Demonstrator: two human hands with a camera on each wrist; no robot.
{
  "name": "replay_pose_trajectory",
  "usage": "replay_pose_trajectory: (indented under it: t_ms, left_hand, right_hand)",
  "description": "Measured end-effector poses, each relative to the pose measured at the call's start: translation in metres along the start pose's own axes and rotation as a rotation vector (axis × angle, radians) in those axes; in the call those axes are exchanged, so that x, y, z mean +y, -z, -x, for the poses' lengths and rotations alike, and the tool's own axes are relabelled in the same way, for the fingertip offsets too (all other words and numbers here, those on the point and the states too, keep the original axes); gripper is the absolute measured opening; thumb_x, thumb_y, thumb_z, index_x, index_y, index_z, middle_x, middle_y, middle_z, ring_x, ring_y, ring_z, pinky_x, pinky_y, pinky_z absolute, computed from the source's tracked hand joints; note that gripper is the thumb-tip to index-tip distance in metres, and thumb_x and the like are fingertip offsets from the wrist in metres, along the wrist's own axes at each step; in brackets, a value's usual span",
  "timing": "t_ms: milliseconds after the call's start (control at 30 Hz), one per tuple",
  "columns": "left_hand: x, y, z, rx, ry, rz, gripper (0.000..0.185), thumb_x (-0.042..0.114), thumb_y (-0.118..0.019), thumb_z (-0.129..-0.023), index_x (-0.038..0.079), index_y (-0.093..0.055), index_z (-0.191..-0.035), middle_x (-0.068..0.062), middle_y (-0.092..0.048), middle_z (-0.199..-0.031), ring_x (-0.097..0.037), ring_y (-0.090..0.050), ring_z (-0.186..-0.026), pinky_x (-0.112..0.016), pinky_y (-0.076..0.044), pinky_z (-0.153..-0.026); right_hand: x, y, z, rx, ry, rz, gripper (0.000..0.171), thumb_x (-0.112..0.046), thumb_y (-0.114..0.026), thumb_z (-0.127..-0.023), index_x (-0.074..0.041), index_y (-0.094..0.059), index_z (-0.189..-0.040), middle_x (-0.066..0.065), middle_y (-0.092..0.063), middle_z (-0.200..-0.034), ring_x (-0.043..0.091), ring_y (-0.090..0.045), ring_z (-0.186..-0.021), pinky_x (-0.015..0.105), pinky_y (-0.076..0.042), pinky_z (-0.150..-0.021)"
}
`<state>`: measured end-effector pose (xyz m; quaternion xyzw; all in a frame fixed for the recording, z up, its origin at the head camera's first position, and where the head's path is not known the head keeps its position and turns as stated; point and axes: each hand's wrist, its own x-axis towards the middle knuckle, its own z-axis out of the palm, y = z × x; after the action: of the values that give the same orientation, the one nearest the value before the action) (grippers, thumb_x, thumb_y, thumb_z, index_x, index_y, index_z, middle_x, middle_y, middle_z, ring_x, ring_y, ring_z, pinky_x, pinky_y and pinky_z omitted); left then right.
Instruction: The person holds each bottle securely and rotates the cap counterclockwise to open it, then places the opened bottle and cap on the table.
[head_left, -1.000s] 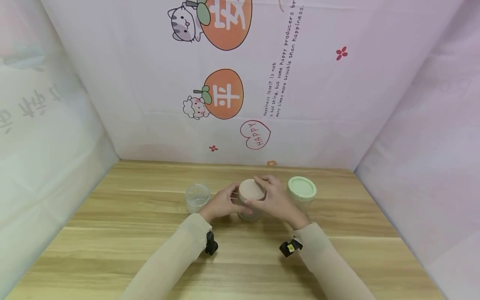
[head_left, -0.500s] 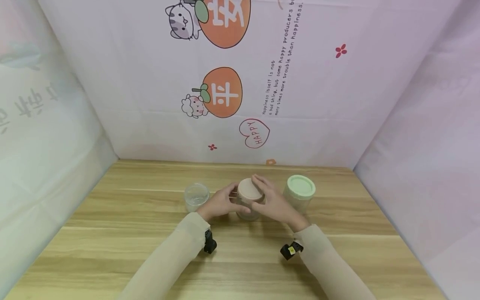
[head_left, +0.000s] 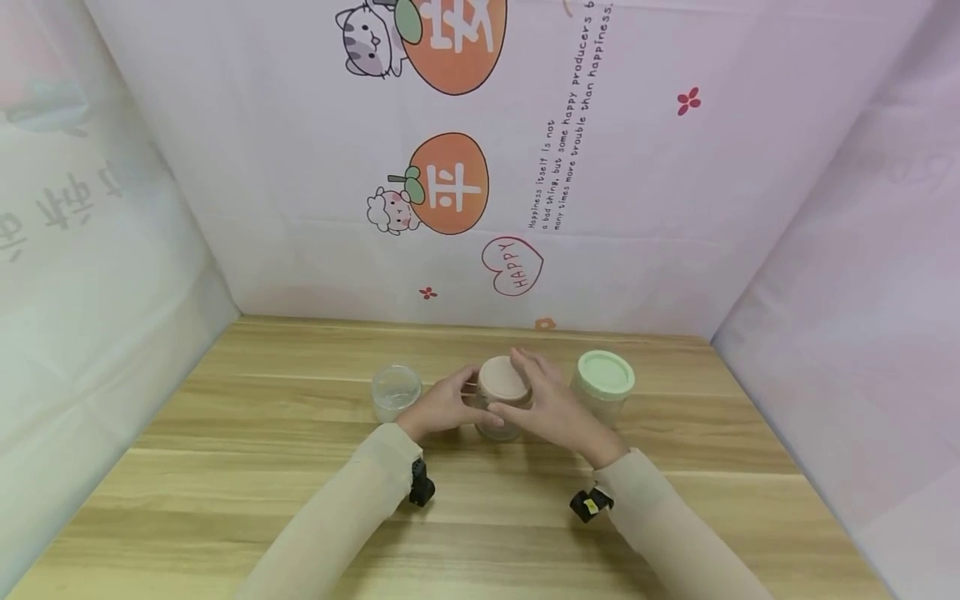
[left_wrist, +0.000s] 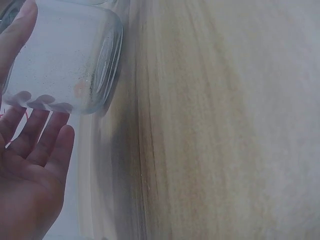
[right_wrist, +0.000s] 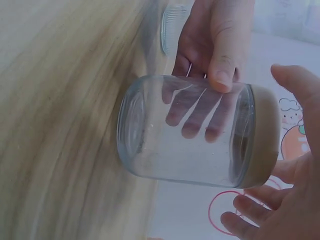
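Observation:
A clear glass jar with a beige lid is between both hands, in front of me at the middle. My left hand holds the glass body, with its thumb on the near side and its fingers behind, seen through the glass in the right wrist view. My right hand reaches round the lid from the right. Its fingers lie along the lid's far side, while its thumb is spread out past the lid in the right wrist view. The jar looks empty.
To the left stands an open, lidless clear glass jar, close to the left forearm. A jar with a pale green lid stands to the right, partly behind the right hand. Printed cloth walls enclose the wooden table at the back and sides.
The right wrist has shifted slightly to the right and turned a little, its fingers still about the lid. The left hand keeps its hold on the jar in the same place.

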<state>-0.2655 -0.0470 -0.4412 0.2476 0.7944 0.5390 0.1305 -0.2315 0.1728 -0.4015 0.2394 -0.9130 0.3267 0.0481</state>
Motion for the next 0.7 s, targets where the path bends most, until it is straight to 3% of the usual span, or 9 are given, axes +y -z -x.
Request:
replay_pose_trajectory:
  t_ms: [167,467,700]
  left_hand:
    - [-0.001,0.0,0.0,0.0,0.006,-0.01,0.081,0.032,-0.087,-0.081,0.015,-0.043,-0.148,0.0,-0.052,-0.14,-0.023,-0.05,-0.128,-0.038,-0.045,-0.105]
    - [-0.007,0.001,-0.001,-0.012,0.032,0.014,0.085,0.036,-0.088,-0.078,0.02,-0.042,-0.148,0.005,-0.052,-0.14,-0.02,-0.051,-0.128,-0.037,-0.045,-0.104]
    - [-0.009,0.001,-0.003,-0.005,0.023,-0.012,0.088,0.039,-0.088,-0.077,0.019,-0.041,-0.149,0.005,-0.052,-0.139,-0.019,-0.051,-0.127,-0.034,-0.046,-0.103]
  right_hand:
    - [-0.004,0.003,0.002,0.064,0.021,0.105,0.098,-0.063,-0.071,-0.085,-0.003,-0.036,-0.154,0.021,-0.038,-0.152,0.039,-0.041,-0.134,0.054,-0.049,-0.097]
    - [-0.012,0.007,0.006,0.123,-0.003,0.241,0.097,-0.067,-0.07,-0.083,0.002,-0.045,-0.147,0.02,-0.048,-0.121,0.026,-0.045,-0.102,0.04,-0.052,-0.075]
    - [-0.012,0.002,0.005,0.101,0.006,0.261,0.088,-0.061,-0.074,-0.083,0.004,-0.054,-0.139,0.02,-0.052,-0.115,0.028,-0.048,-0.103,0.04,-0.051,-0.078]
